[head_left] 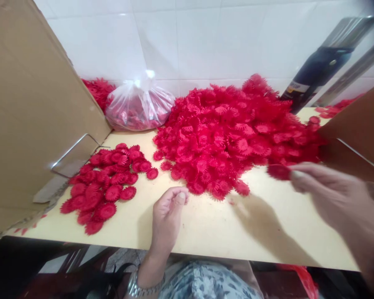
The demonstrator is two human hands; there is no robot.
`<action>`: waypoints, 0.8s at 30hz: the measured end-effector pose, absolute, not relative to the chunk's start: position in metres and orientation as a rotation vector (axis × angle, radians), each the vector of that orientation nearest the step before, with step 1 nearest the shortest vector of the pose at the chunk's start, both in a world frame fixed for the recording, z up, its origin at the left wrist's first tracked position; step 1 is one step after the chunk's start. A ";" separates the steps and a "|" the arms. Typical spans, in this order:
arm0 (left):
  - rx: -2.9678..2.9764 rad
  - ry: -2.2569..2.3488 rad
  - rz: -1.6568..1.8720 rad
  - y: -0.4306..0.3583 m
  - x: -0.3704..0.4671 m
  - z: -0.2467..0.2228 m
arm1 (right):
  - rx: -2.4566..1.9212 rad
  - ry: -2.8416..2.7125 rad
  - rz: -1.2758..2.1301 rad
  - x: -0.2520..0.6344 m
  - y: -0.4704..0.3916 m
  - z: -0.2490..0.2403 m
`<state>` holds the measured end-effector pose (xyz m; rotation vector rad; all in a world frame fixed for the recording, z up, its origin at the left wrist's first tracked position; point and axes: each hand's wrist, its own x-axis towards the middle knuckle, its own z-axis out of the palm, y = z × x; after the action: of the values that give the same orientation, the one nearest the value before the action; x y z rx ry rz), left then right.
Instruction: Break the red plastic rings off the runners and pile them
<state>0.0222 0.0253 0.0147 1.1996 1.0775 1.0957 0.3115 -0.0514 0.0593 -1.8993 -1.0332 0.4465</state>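
Observation:
Between the thumb and fingers of my right hand point(330, 187) is a red toothed disc point(278, 171), raised above the table on the right and slightly blurred. My left hand point(168, 214) rests at the table's front half, thumb pressed to curled fingers; whatever is in that pinch, if anything, is hidden. Its fingertips are beside the front edge of a large heap of red toothed discs point(224, 137). To the left lies a smaller, lower group of similar discs point(106, 182), some overlapping and flat on the tabletop.
A tied clear plastic bag point(140, 108) of red pieces stands by the tiled wall point(199, 41). Cardboard point(34, 108) walls off the left, and a brown panel point(361, 133) the right. A dark bottle point(318, 70) leans at the back right. The pale tabletop point(212, 232) ends in front of my body.

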 end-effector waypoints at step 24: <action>0.549 0.821 1.169 0.038 0.036 0.031 | -1.362 -1.844 0.772 0.198 0.018 0.052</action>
<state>0.0360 0.0380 0.0307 0.5492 0.8213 1.1685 0.1981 0.0179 0.0519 -1.3620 -1.8443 0.7715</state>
